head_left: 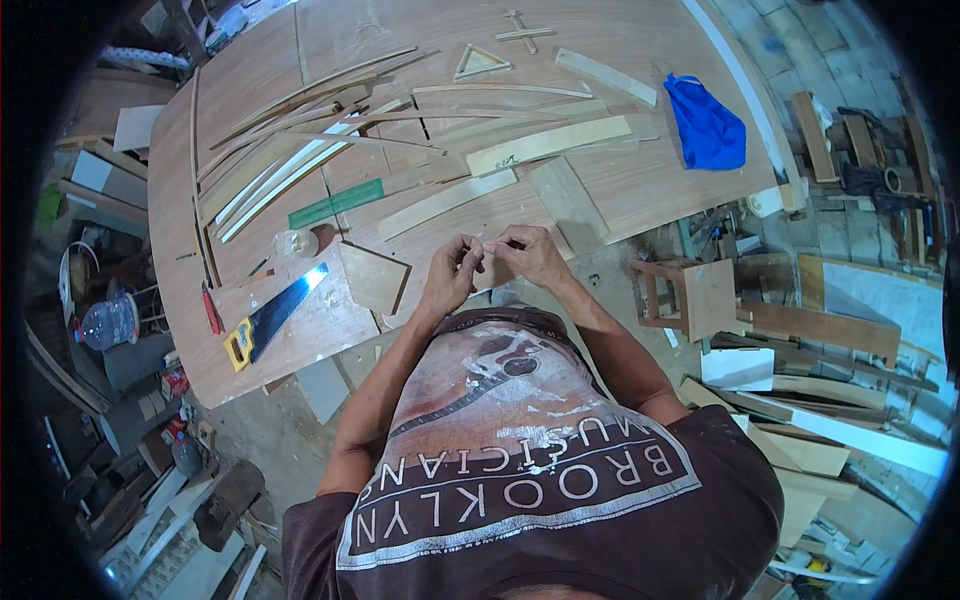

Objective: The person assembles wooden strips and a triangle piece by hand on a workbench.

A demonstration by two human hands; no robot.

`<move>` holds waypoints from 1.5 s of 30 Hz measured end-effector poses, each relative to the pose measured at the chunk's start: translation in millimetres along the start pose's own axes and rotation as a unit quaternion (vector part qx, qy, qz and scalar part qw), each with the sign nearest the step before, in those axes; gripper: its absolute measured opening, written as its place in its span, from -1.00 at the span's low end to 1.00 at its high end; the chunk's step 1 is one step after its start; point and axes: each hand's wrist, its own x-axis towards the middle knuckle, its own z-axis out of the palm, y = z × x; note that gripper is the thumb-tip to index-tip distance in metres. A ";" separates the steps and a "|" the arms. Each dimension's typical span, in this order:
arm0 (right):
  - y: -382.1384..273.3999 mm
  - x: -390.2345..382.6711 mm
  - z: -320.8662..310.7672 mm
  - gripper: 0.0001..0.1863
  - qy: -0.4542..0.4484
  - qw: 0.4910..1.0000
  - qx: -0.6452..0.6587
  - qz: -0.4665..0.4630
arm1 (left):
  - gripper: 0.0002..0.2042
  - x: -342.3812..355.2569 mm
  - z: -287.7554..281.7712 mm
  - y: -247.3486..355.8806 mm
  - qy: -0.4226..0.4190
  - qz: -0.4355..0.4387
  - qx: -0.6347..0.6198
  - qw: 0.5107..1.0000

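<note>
My left hand (455, 268) and my right hand (535, 256) meet over the near edge of the wooden table (440, 225). Both are closed in a pinch, fingertips almost touching. Something small and pale seems to sit between them, too small to make out. Just left of my left hand lies a flat piece of plywood (373, 278) with angled corners. Beyond my hands are a pale wooden slat (447, 203) and a wider board (569, 200) lying at a slant.
Left on the table: a handsaw (280, 312), a red-handled tool (211, 308), a round container (296, 243), a green strip (336, 204). Farther back: long thin strips (300, 150), a triangular wooden frame (482, 62), a blue cloth bag (708, 125). A wooden stool (700, 298) stands right.
</note>
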 end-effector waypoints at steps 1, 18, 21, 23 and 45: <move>4.8 0.6 -0.1 -0.70 0.006 1.000 0.000 0.001 | -0.85 0.0 1.8 1.7 0.000 0.002 0.025 1.000; 18.7 1.4 -9.3 -0.54 -0.257 0.815 0.446 0.266 | -0.87 10.1 15.5 15.8 0.035 0.077 0.030 0.996; 21.1 2.2 -10.9 -0.54 -0.261 0.799 0.468 0.272 | -0.88 17.4 19.0 11.6 0.037 0.110 0.040 0.992; 17.7 2.0 -14.2 -0.54 -0.260 0.800 0.465 0.276 | -0.92 21.4 19.9 10.4 0.041 0.165 0.056 0.984; 123.3 5.3 -101.4 0.02 0.056 0.894 -0.394 0.204 | -0.61 -5.1 -42.5 -41.8 0.221 -0.070 0.012 0.973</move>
